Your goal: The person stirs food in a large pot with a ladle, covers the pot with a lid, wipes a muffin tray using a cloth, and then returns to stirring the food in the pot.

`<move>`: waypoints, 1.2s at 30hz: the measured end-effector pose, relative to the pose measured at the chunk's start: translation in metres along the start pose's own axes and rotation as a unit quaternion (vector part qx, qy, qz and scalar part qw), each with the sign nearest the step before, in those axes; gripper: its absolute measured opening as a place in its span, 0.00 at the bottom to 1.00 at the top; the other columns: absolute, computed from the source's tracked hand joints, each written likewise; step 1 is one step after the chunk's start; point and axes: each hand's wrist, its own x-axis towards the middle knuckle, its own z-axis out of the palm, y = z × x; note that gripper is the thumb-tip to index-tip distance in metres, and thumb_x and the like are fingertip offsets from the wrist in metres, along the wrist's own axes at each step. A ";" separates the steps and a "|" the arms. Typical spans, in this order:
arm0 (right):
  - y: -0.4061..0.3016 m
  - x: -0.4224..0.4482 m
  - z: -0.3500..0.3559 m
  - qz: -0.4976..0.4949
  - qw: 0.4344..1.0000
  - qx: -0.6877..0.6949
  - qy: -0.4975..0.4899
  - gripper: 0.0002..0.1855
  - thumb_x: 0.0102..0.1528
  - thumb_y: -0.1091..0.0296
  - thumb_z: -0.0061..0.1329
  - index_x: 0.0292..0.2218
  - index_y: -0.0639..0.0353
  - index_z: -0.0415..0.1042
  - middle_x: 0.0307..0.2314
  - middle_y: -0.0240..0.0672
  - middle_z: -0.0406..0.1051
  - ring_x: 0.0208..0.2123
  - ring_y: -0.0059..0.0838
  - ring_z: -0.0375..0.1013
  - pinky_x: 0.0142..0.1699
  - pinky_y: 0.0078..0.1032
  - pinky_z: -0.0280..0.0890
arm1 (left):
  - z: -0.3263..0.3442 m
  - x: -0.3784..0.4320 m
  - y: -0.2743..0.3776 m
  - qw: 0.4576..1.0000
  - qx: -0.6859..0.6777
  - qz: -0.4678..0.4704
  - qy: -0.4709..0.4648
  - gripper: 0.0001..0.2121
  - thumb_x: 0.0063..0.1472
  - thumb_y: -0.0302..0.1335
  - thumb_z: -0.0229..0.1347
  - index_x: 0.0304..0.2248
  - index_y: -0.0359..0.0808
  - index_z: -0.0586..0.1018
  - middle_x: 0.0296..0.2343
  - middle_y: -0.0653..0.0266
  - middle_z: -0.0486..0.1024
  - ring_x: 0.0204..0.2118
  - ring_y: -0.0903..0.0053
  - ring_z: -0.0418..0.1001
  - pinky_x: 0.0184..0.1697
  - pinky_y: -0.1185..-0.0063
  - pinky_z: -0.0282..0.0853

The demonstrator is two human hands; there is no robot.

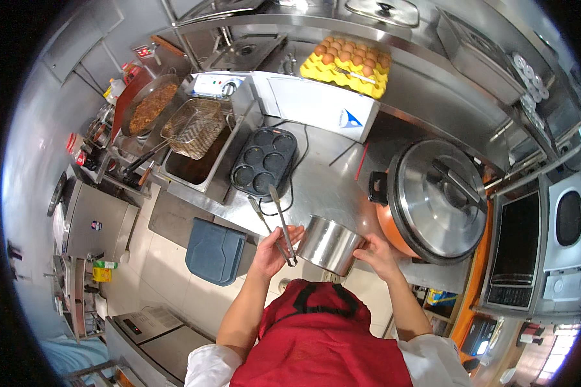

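Metal tongs (pixel 284 227) lie in my left hand (pixel 270 252), their two arms spread and pointing away from me over the steel counter (pixel 319 169). Close to that hand's fingertips is a cylindrical stainless steel pot (pixel 327 244), tilted in front of my red apron. My right hand (pixel 378 255) grips the pot at its right side. What the pot contains is hidden from this angle. Just past the tips of the tongs, a dark muffin-type pan (pixel 264 159) with several round cups sits on the counter.
To the right stands a large orange cooker (pixel 387 227) with a steel lid (pixel 440 193). At left are a deep fryer (pixel 193 174) with a wire basket (pixel 198 128) and a wok of brown food (pixel 152 109). Brown eggs fill a yellow tray (pixel 314 70). A grey bin (pixel 215 251) stands below.
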 end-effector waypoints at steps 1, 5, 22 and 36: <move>0.000 0.001 -0.001 0.011 0.999 -0.053 0.005 0.21 0.49 0.66 0.63 0.43 0.61 0.73 0.41 0.32 0.70 0.44 0.22 0.67 0.49 0.25 0.64 | -0.002 0.001 0.002 1.000 0.000 -0.016 0.020 0.18 0.68 0.40 0.47 0.46 0.35 0.76 0.51 0.55 0.73 0.59 0.65 0.65 0.59 0.65 0.59; 0.015 0.007 0.010 -0.193 0.935 -0.286 0.081 0.14 0.45 0.67 0.63 0.29 0.63 0.72 0.32 0.35 0.67 0.38 0.33 0.69 0.43 0.31 0.65 | -0.029 0.009 0.001 0.979 0.139 -0.030 0.145 0.18 0.66 0.43 0.50 0.47 0.39 0.75 0.46 0.64 0.76 0.51 0.73 0.71 0.49 0.66 0.64; 0.034 -0.050 -0.025 -0.184 0.890 -0.398 0.126 0.16 0.51 0.76 0.51 0.43 0.60 0.74 0.44 0.44 0.70 0.40 0.44 0.74 0.43 0.35 0.70 | -0.048 0.194 -0.066 0.897 0.348 -0.146 0.231 0.18 0.59 0.40 0.59 0.40 0.33 0.73 0.23 0.65 0.72 0.22 0.75 0.69 0.23 0.73 0.66; -0.013 0.001 0.098 0.106 0.866 -0.119 -0.475 0.23 0.60 0.73 0.48 0.56 0.65 0.65 0.45 0.39 0.73 0.38 0.21 0.73 0.46 0.22 0.69 | -0.063 -0.124 -0.130 0.644 0.599 0.066 0.471 0.41 0.58 0.39 0.54 0.65 0.41 0.45 0.50 0.36 0.67 0.48 0.44 0.71 0.53 0.62 0.66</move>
